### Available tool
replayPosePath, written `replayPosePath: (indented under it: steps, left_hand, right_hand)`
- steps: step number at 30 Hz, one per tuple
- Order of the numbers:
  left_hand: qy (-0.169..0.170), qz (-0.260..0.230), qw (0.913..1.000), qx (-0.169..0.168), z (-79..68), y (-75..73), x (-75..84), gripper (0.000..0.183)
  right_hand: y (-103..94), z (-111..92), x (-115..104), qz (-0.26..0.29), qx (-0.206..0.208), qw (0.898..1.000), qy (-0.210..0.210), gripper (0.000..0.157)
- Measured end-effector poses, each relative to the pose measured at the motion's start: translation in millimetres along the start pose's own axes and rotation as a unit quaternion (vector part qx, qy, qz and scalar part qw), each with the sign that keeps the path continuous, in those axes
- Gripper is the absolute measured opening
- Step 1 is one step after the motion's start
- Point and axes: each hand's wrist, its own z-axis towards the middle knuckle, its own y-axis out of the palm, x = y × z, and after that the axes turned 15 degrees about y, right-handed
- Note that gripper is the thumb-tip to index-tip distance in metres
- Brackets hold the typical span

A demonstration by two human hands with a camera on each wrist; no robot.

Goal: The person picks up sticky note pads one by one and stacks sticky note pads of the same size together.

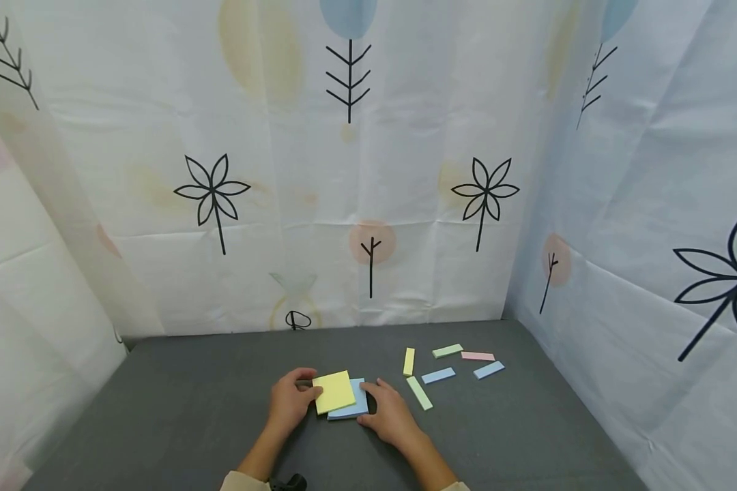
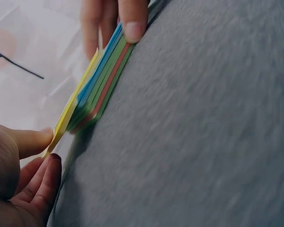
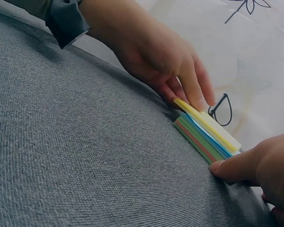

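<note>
My left hand [image 1: 290, 402] pinches a yellow square sticky note pad [image 1: 334, 393] at its left edge, thumb on top and fingers underneath. That pad overlaps the left part of a stack of square sticky note pads [image 1: 359, 402] with blue on top. Seen edge-on in the left wrist view, the stack [image 2: 104, 85] has green and red layers beneath the blue, and the yellow pad [image 2: 66, 116] tilts along its upper side. My right hand [image 1: 393, 412] holds the stack by its right side, thumb at the near corner and fingers at the far corner.
Right of the stack, several narrow strips lie spread on the grey cloth-covered table [image 1: 190, 409]: a yellow strip [image 1: 409, 362], a pink strip [image 1: 478, 356], green strips [image 1: 419, 393] and blue strips [image 1: 439, 376]. Printed white curtains [image 1: 405, 170] stand around the back and sides.
</note>
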Motion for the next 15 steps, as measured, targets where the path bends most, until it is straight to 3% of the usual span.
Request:
replayPosePath:
  steps: [8,15]
  left_hand:
    - [0.027,0.016,0.9995,0.003,-7.3,9.4,10.8,0.030]
    - [0.037,0.021,0.9991,0.009,-9.9,13.9,17.3,0.031]
  right_hand:
    - [1.4,-0.7,-2.6,0.004,-0.003,1.000,0.011,0.073]
    - [2.2,-1.8,-2.9,-0.003,-0.002,1.000,0.006,0.072]
